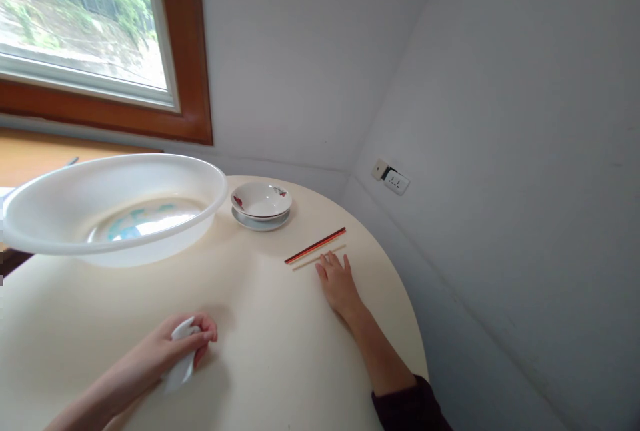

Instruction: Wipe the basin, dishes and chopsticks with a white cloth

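Observation:
My left hand [173, 346] rests on the round cream table [270, 324], fingers wrapped round a small white object [181, 359], perhaps a spoon or cloth. Flat on the table to the right lies my right hand [338, 282], fingers stretched out and fingertips touching a pale chopstick [319, 258]. Just beyond it lie darker red-brown chopsticks [315, 246]. Behind them, a small white bowl with red flower marks [261, 199] sits stacked on a grey-rimmed dish [260, 220].
A large white plastic basin [113, 208] holding some water stands at the left, near the window sill. Grey walls meet in a corner behind the table, and a wall socket [391, 178] sits on the right wall. The table's edge curves close to that wall.

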Tool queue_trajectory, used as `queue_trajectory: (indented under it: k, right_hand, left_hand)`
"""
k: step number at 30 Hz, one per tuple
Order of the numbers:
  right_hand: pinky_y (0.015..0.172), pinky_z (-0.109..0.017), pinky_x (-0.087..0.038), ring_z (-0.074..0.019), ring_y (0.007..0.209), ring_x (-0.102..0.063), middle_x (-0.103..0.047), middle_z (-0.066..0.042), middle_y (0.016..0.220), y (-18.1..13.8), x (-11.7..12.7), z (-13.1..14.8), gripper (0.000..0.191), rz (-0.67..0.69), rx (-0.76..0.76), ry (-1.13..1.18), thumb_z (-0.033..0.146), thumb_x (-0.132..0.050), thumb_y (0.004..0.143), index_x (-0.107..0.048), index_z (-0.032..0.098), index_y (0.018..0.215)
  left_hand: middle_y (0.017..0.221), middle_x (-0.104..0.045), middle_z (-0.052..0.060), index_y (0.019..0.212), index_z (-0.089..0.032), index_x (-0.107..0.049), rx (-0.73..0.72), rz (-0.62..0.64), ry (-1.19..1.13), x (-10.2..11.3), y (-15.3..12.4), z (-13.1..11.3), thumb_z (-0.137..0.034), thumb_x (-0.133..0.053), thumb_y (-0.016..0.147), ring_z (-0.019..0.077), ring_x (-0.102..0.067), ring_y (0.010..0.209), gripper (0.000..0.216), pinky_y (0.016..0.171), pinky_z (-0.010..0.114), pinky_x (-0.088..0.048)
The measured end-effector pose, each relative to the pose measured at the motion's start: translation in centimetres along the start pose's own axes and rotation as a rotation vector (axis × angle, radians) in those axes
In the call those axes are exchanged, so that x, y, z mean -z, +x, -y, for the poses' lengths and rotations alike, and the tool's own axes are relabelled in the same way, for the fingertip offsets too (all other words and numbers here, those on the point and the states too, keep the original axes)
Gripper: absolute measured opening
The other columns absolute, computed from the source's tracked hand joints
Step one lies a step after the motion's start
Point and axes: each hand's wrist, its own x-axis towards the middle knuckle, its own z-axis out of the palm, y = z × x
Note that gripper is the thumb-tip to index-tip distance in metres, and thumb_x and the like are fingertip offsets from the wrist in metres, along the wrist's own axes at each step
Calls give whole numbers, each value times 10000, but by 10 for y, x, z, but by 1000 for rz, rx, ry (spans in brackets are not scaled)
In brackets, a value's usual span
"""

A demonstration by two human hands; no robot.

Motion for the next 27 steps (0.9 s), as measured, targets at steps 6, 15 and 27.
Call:
queue_trajectory:
  k: [6, 15, 27]
  right_hand:
    - [1089, -476, -66, -238, 1301, -318, -420, -161, 1365, 4, -6, 0, 471, 7, -16, 18, 308, -235, 946, -436, 77, 1303]
    - [1081, -486, -37, -262, 1325, -264, -355, -161, 1406, 7, -8, 6, 478, 26, -38, 16, 315, -260, 941, -394, 76, 1333]
    - [1077, -479, -55, -256, 1330, -254, -333, -158, 1419, 8, -8, 4, 490, 42, -62, 15, 330, -246, 940, -368, 89, 1348]
  left_hand:
    - [487, -414, -52, 658, -182, -528, 3, -8, 12, 0, 0, 0, -573, -621, 588, 99, -345, 466, 408, 458, 213, -246]
    - [489, -423, -47, 644, -183, -536, 7, -19, 12, -1, -1, -3, -538, -630, 583, 106, -353, 466, 372, 463, 217, -251]
    - [480, -412, -49, 633, -179, -526, 9, -22, 4, -3, -2, -5, -590, -634, 569, 96, -339, 463, 430, 449, 210, -240]
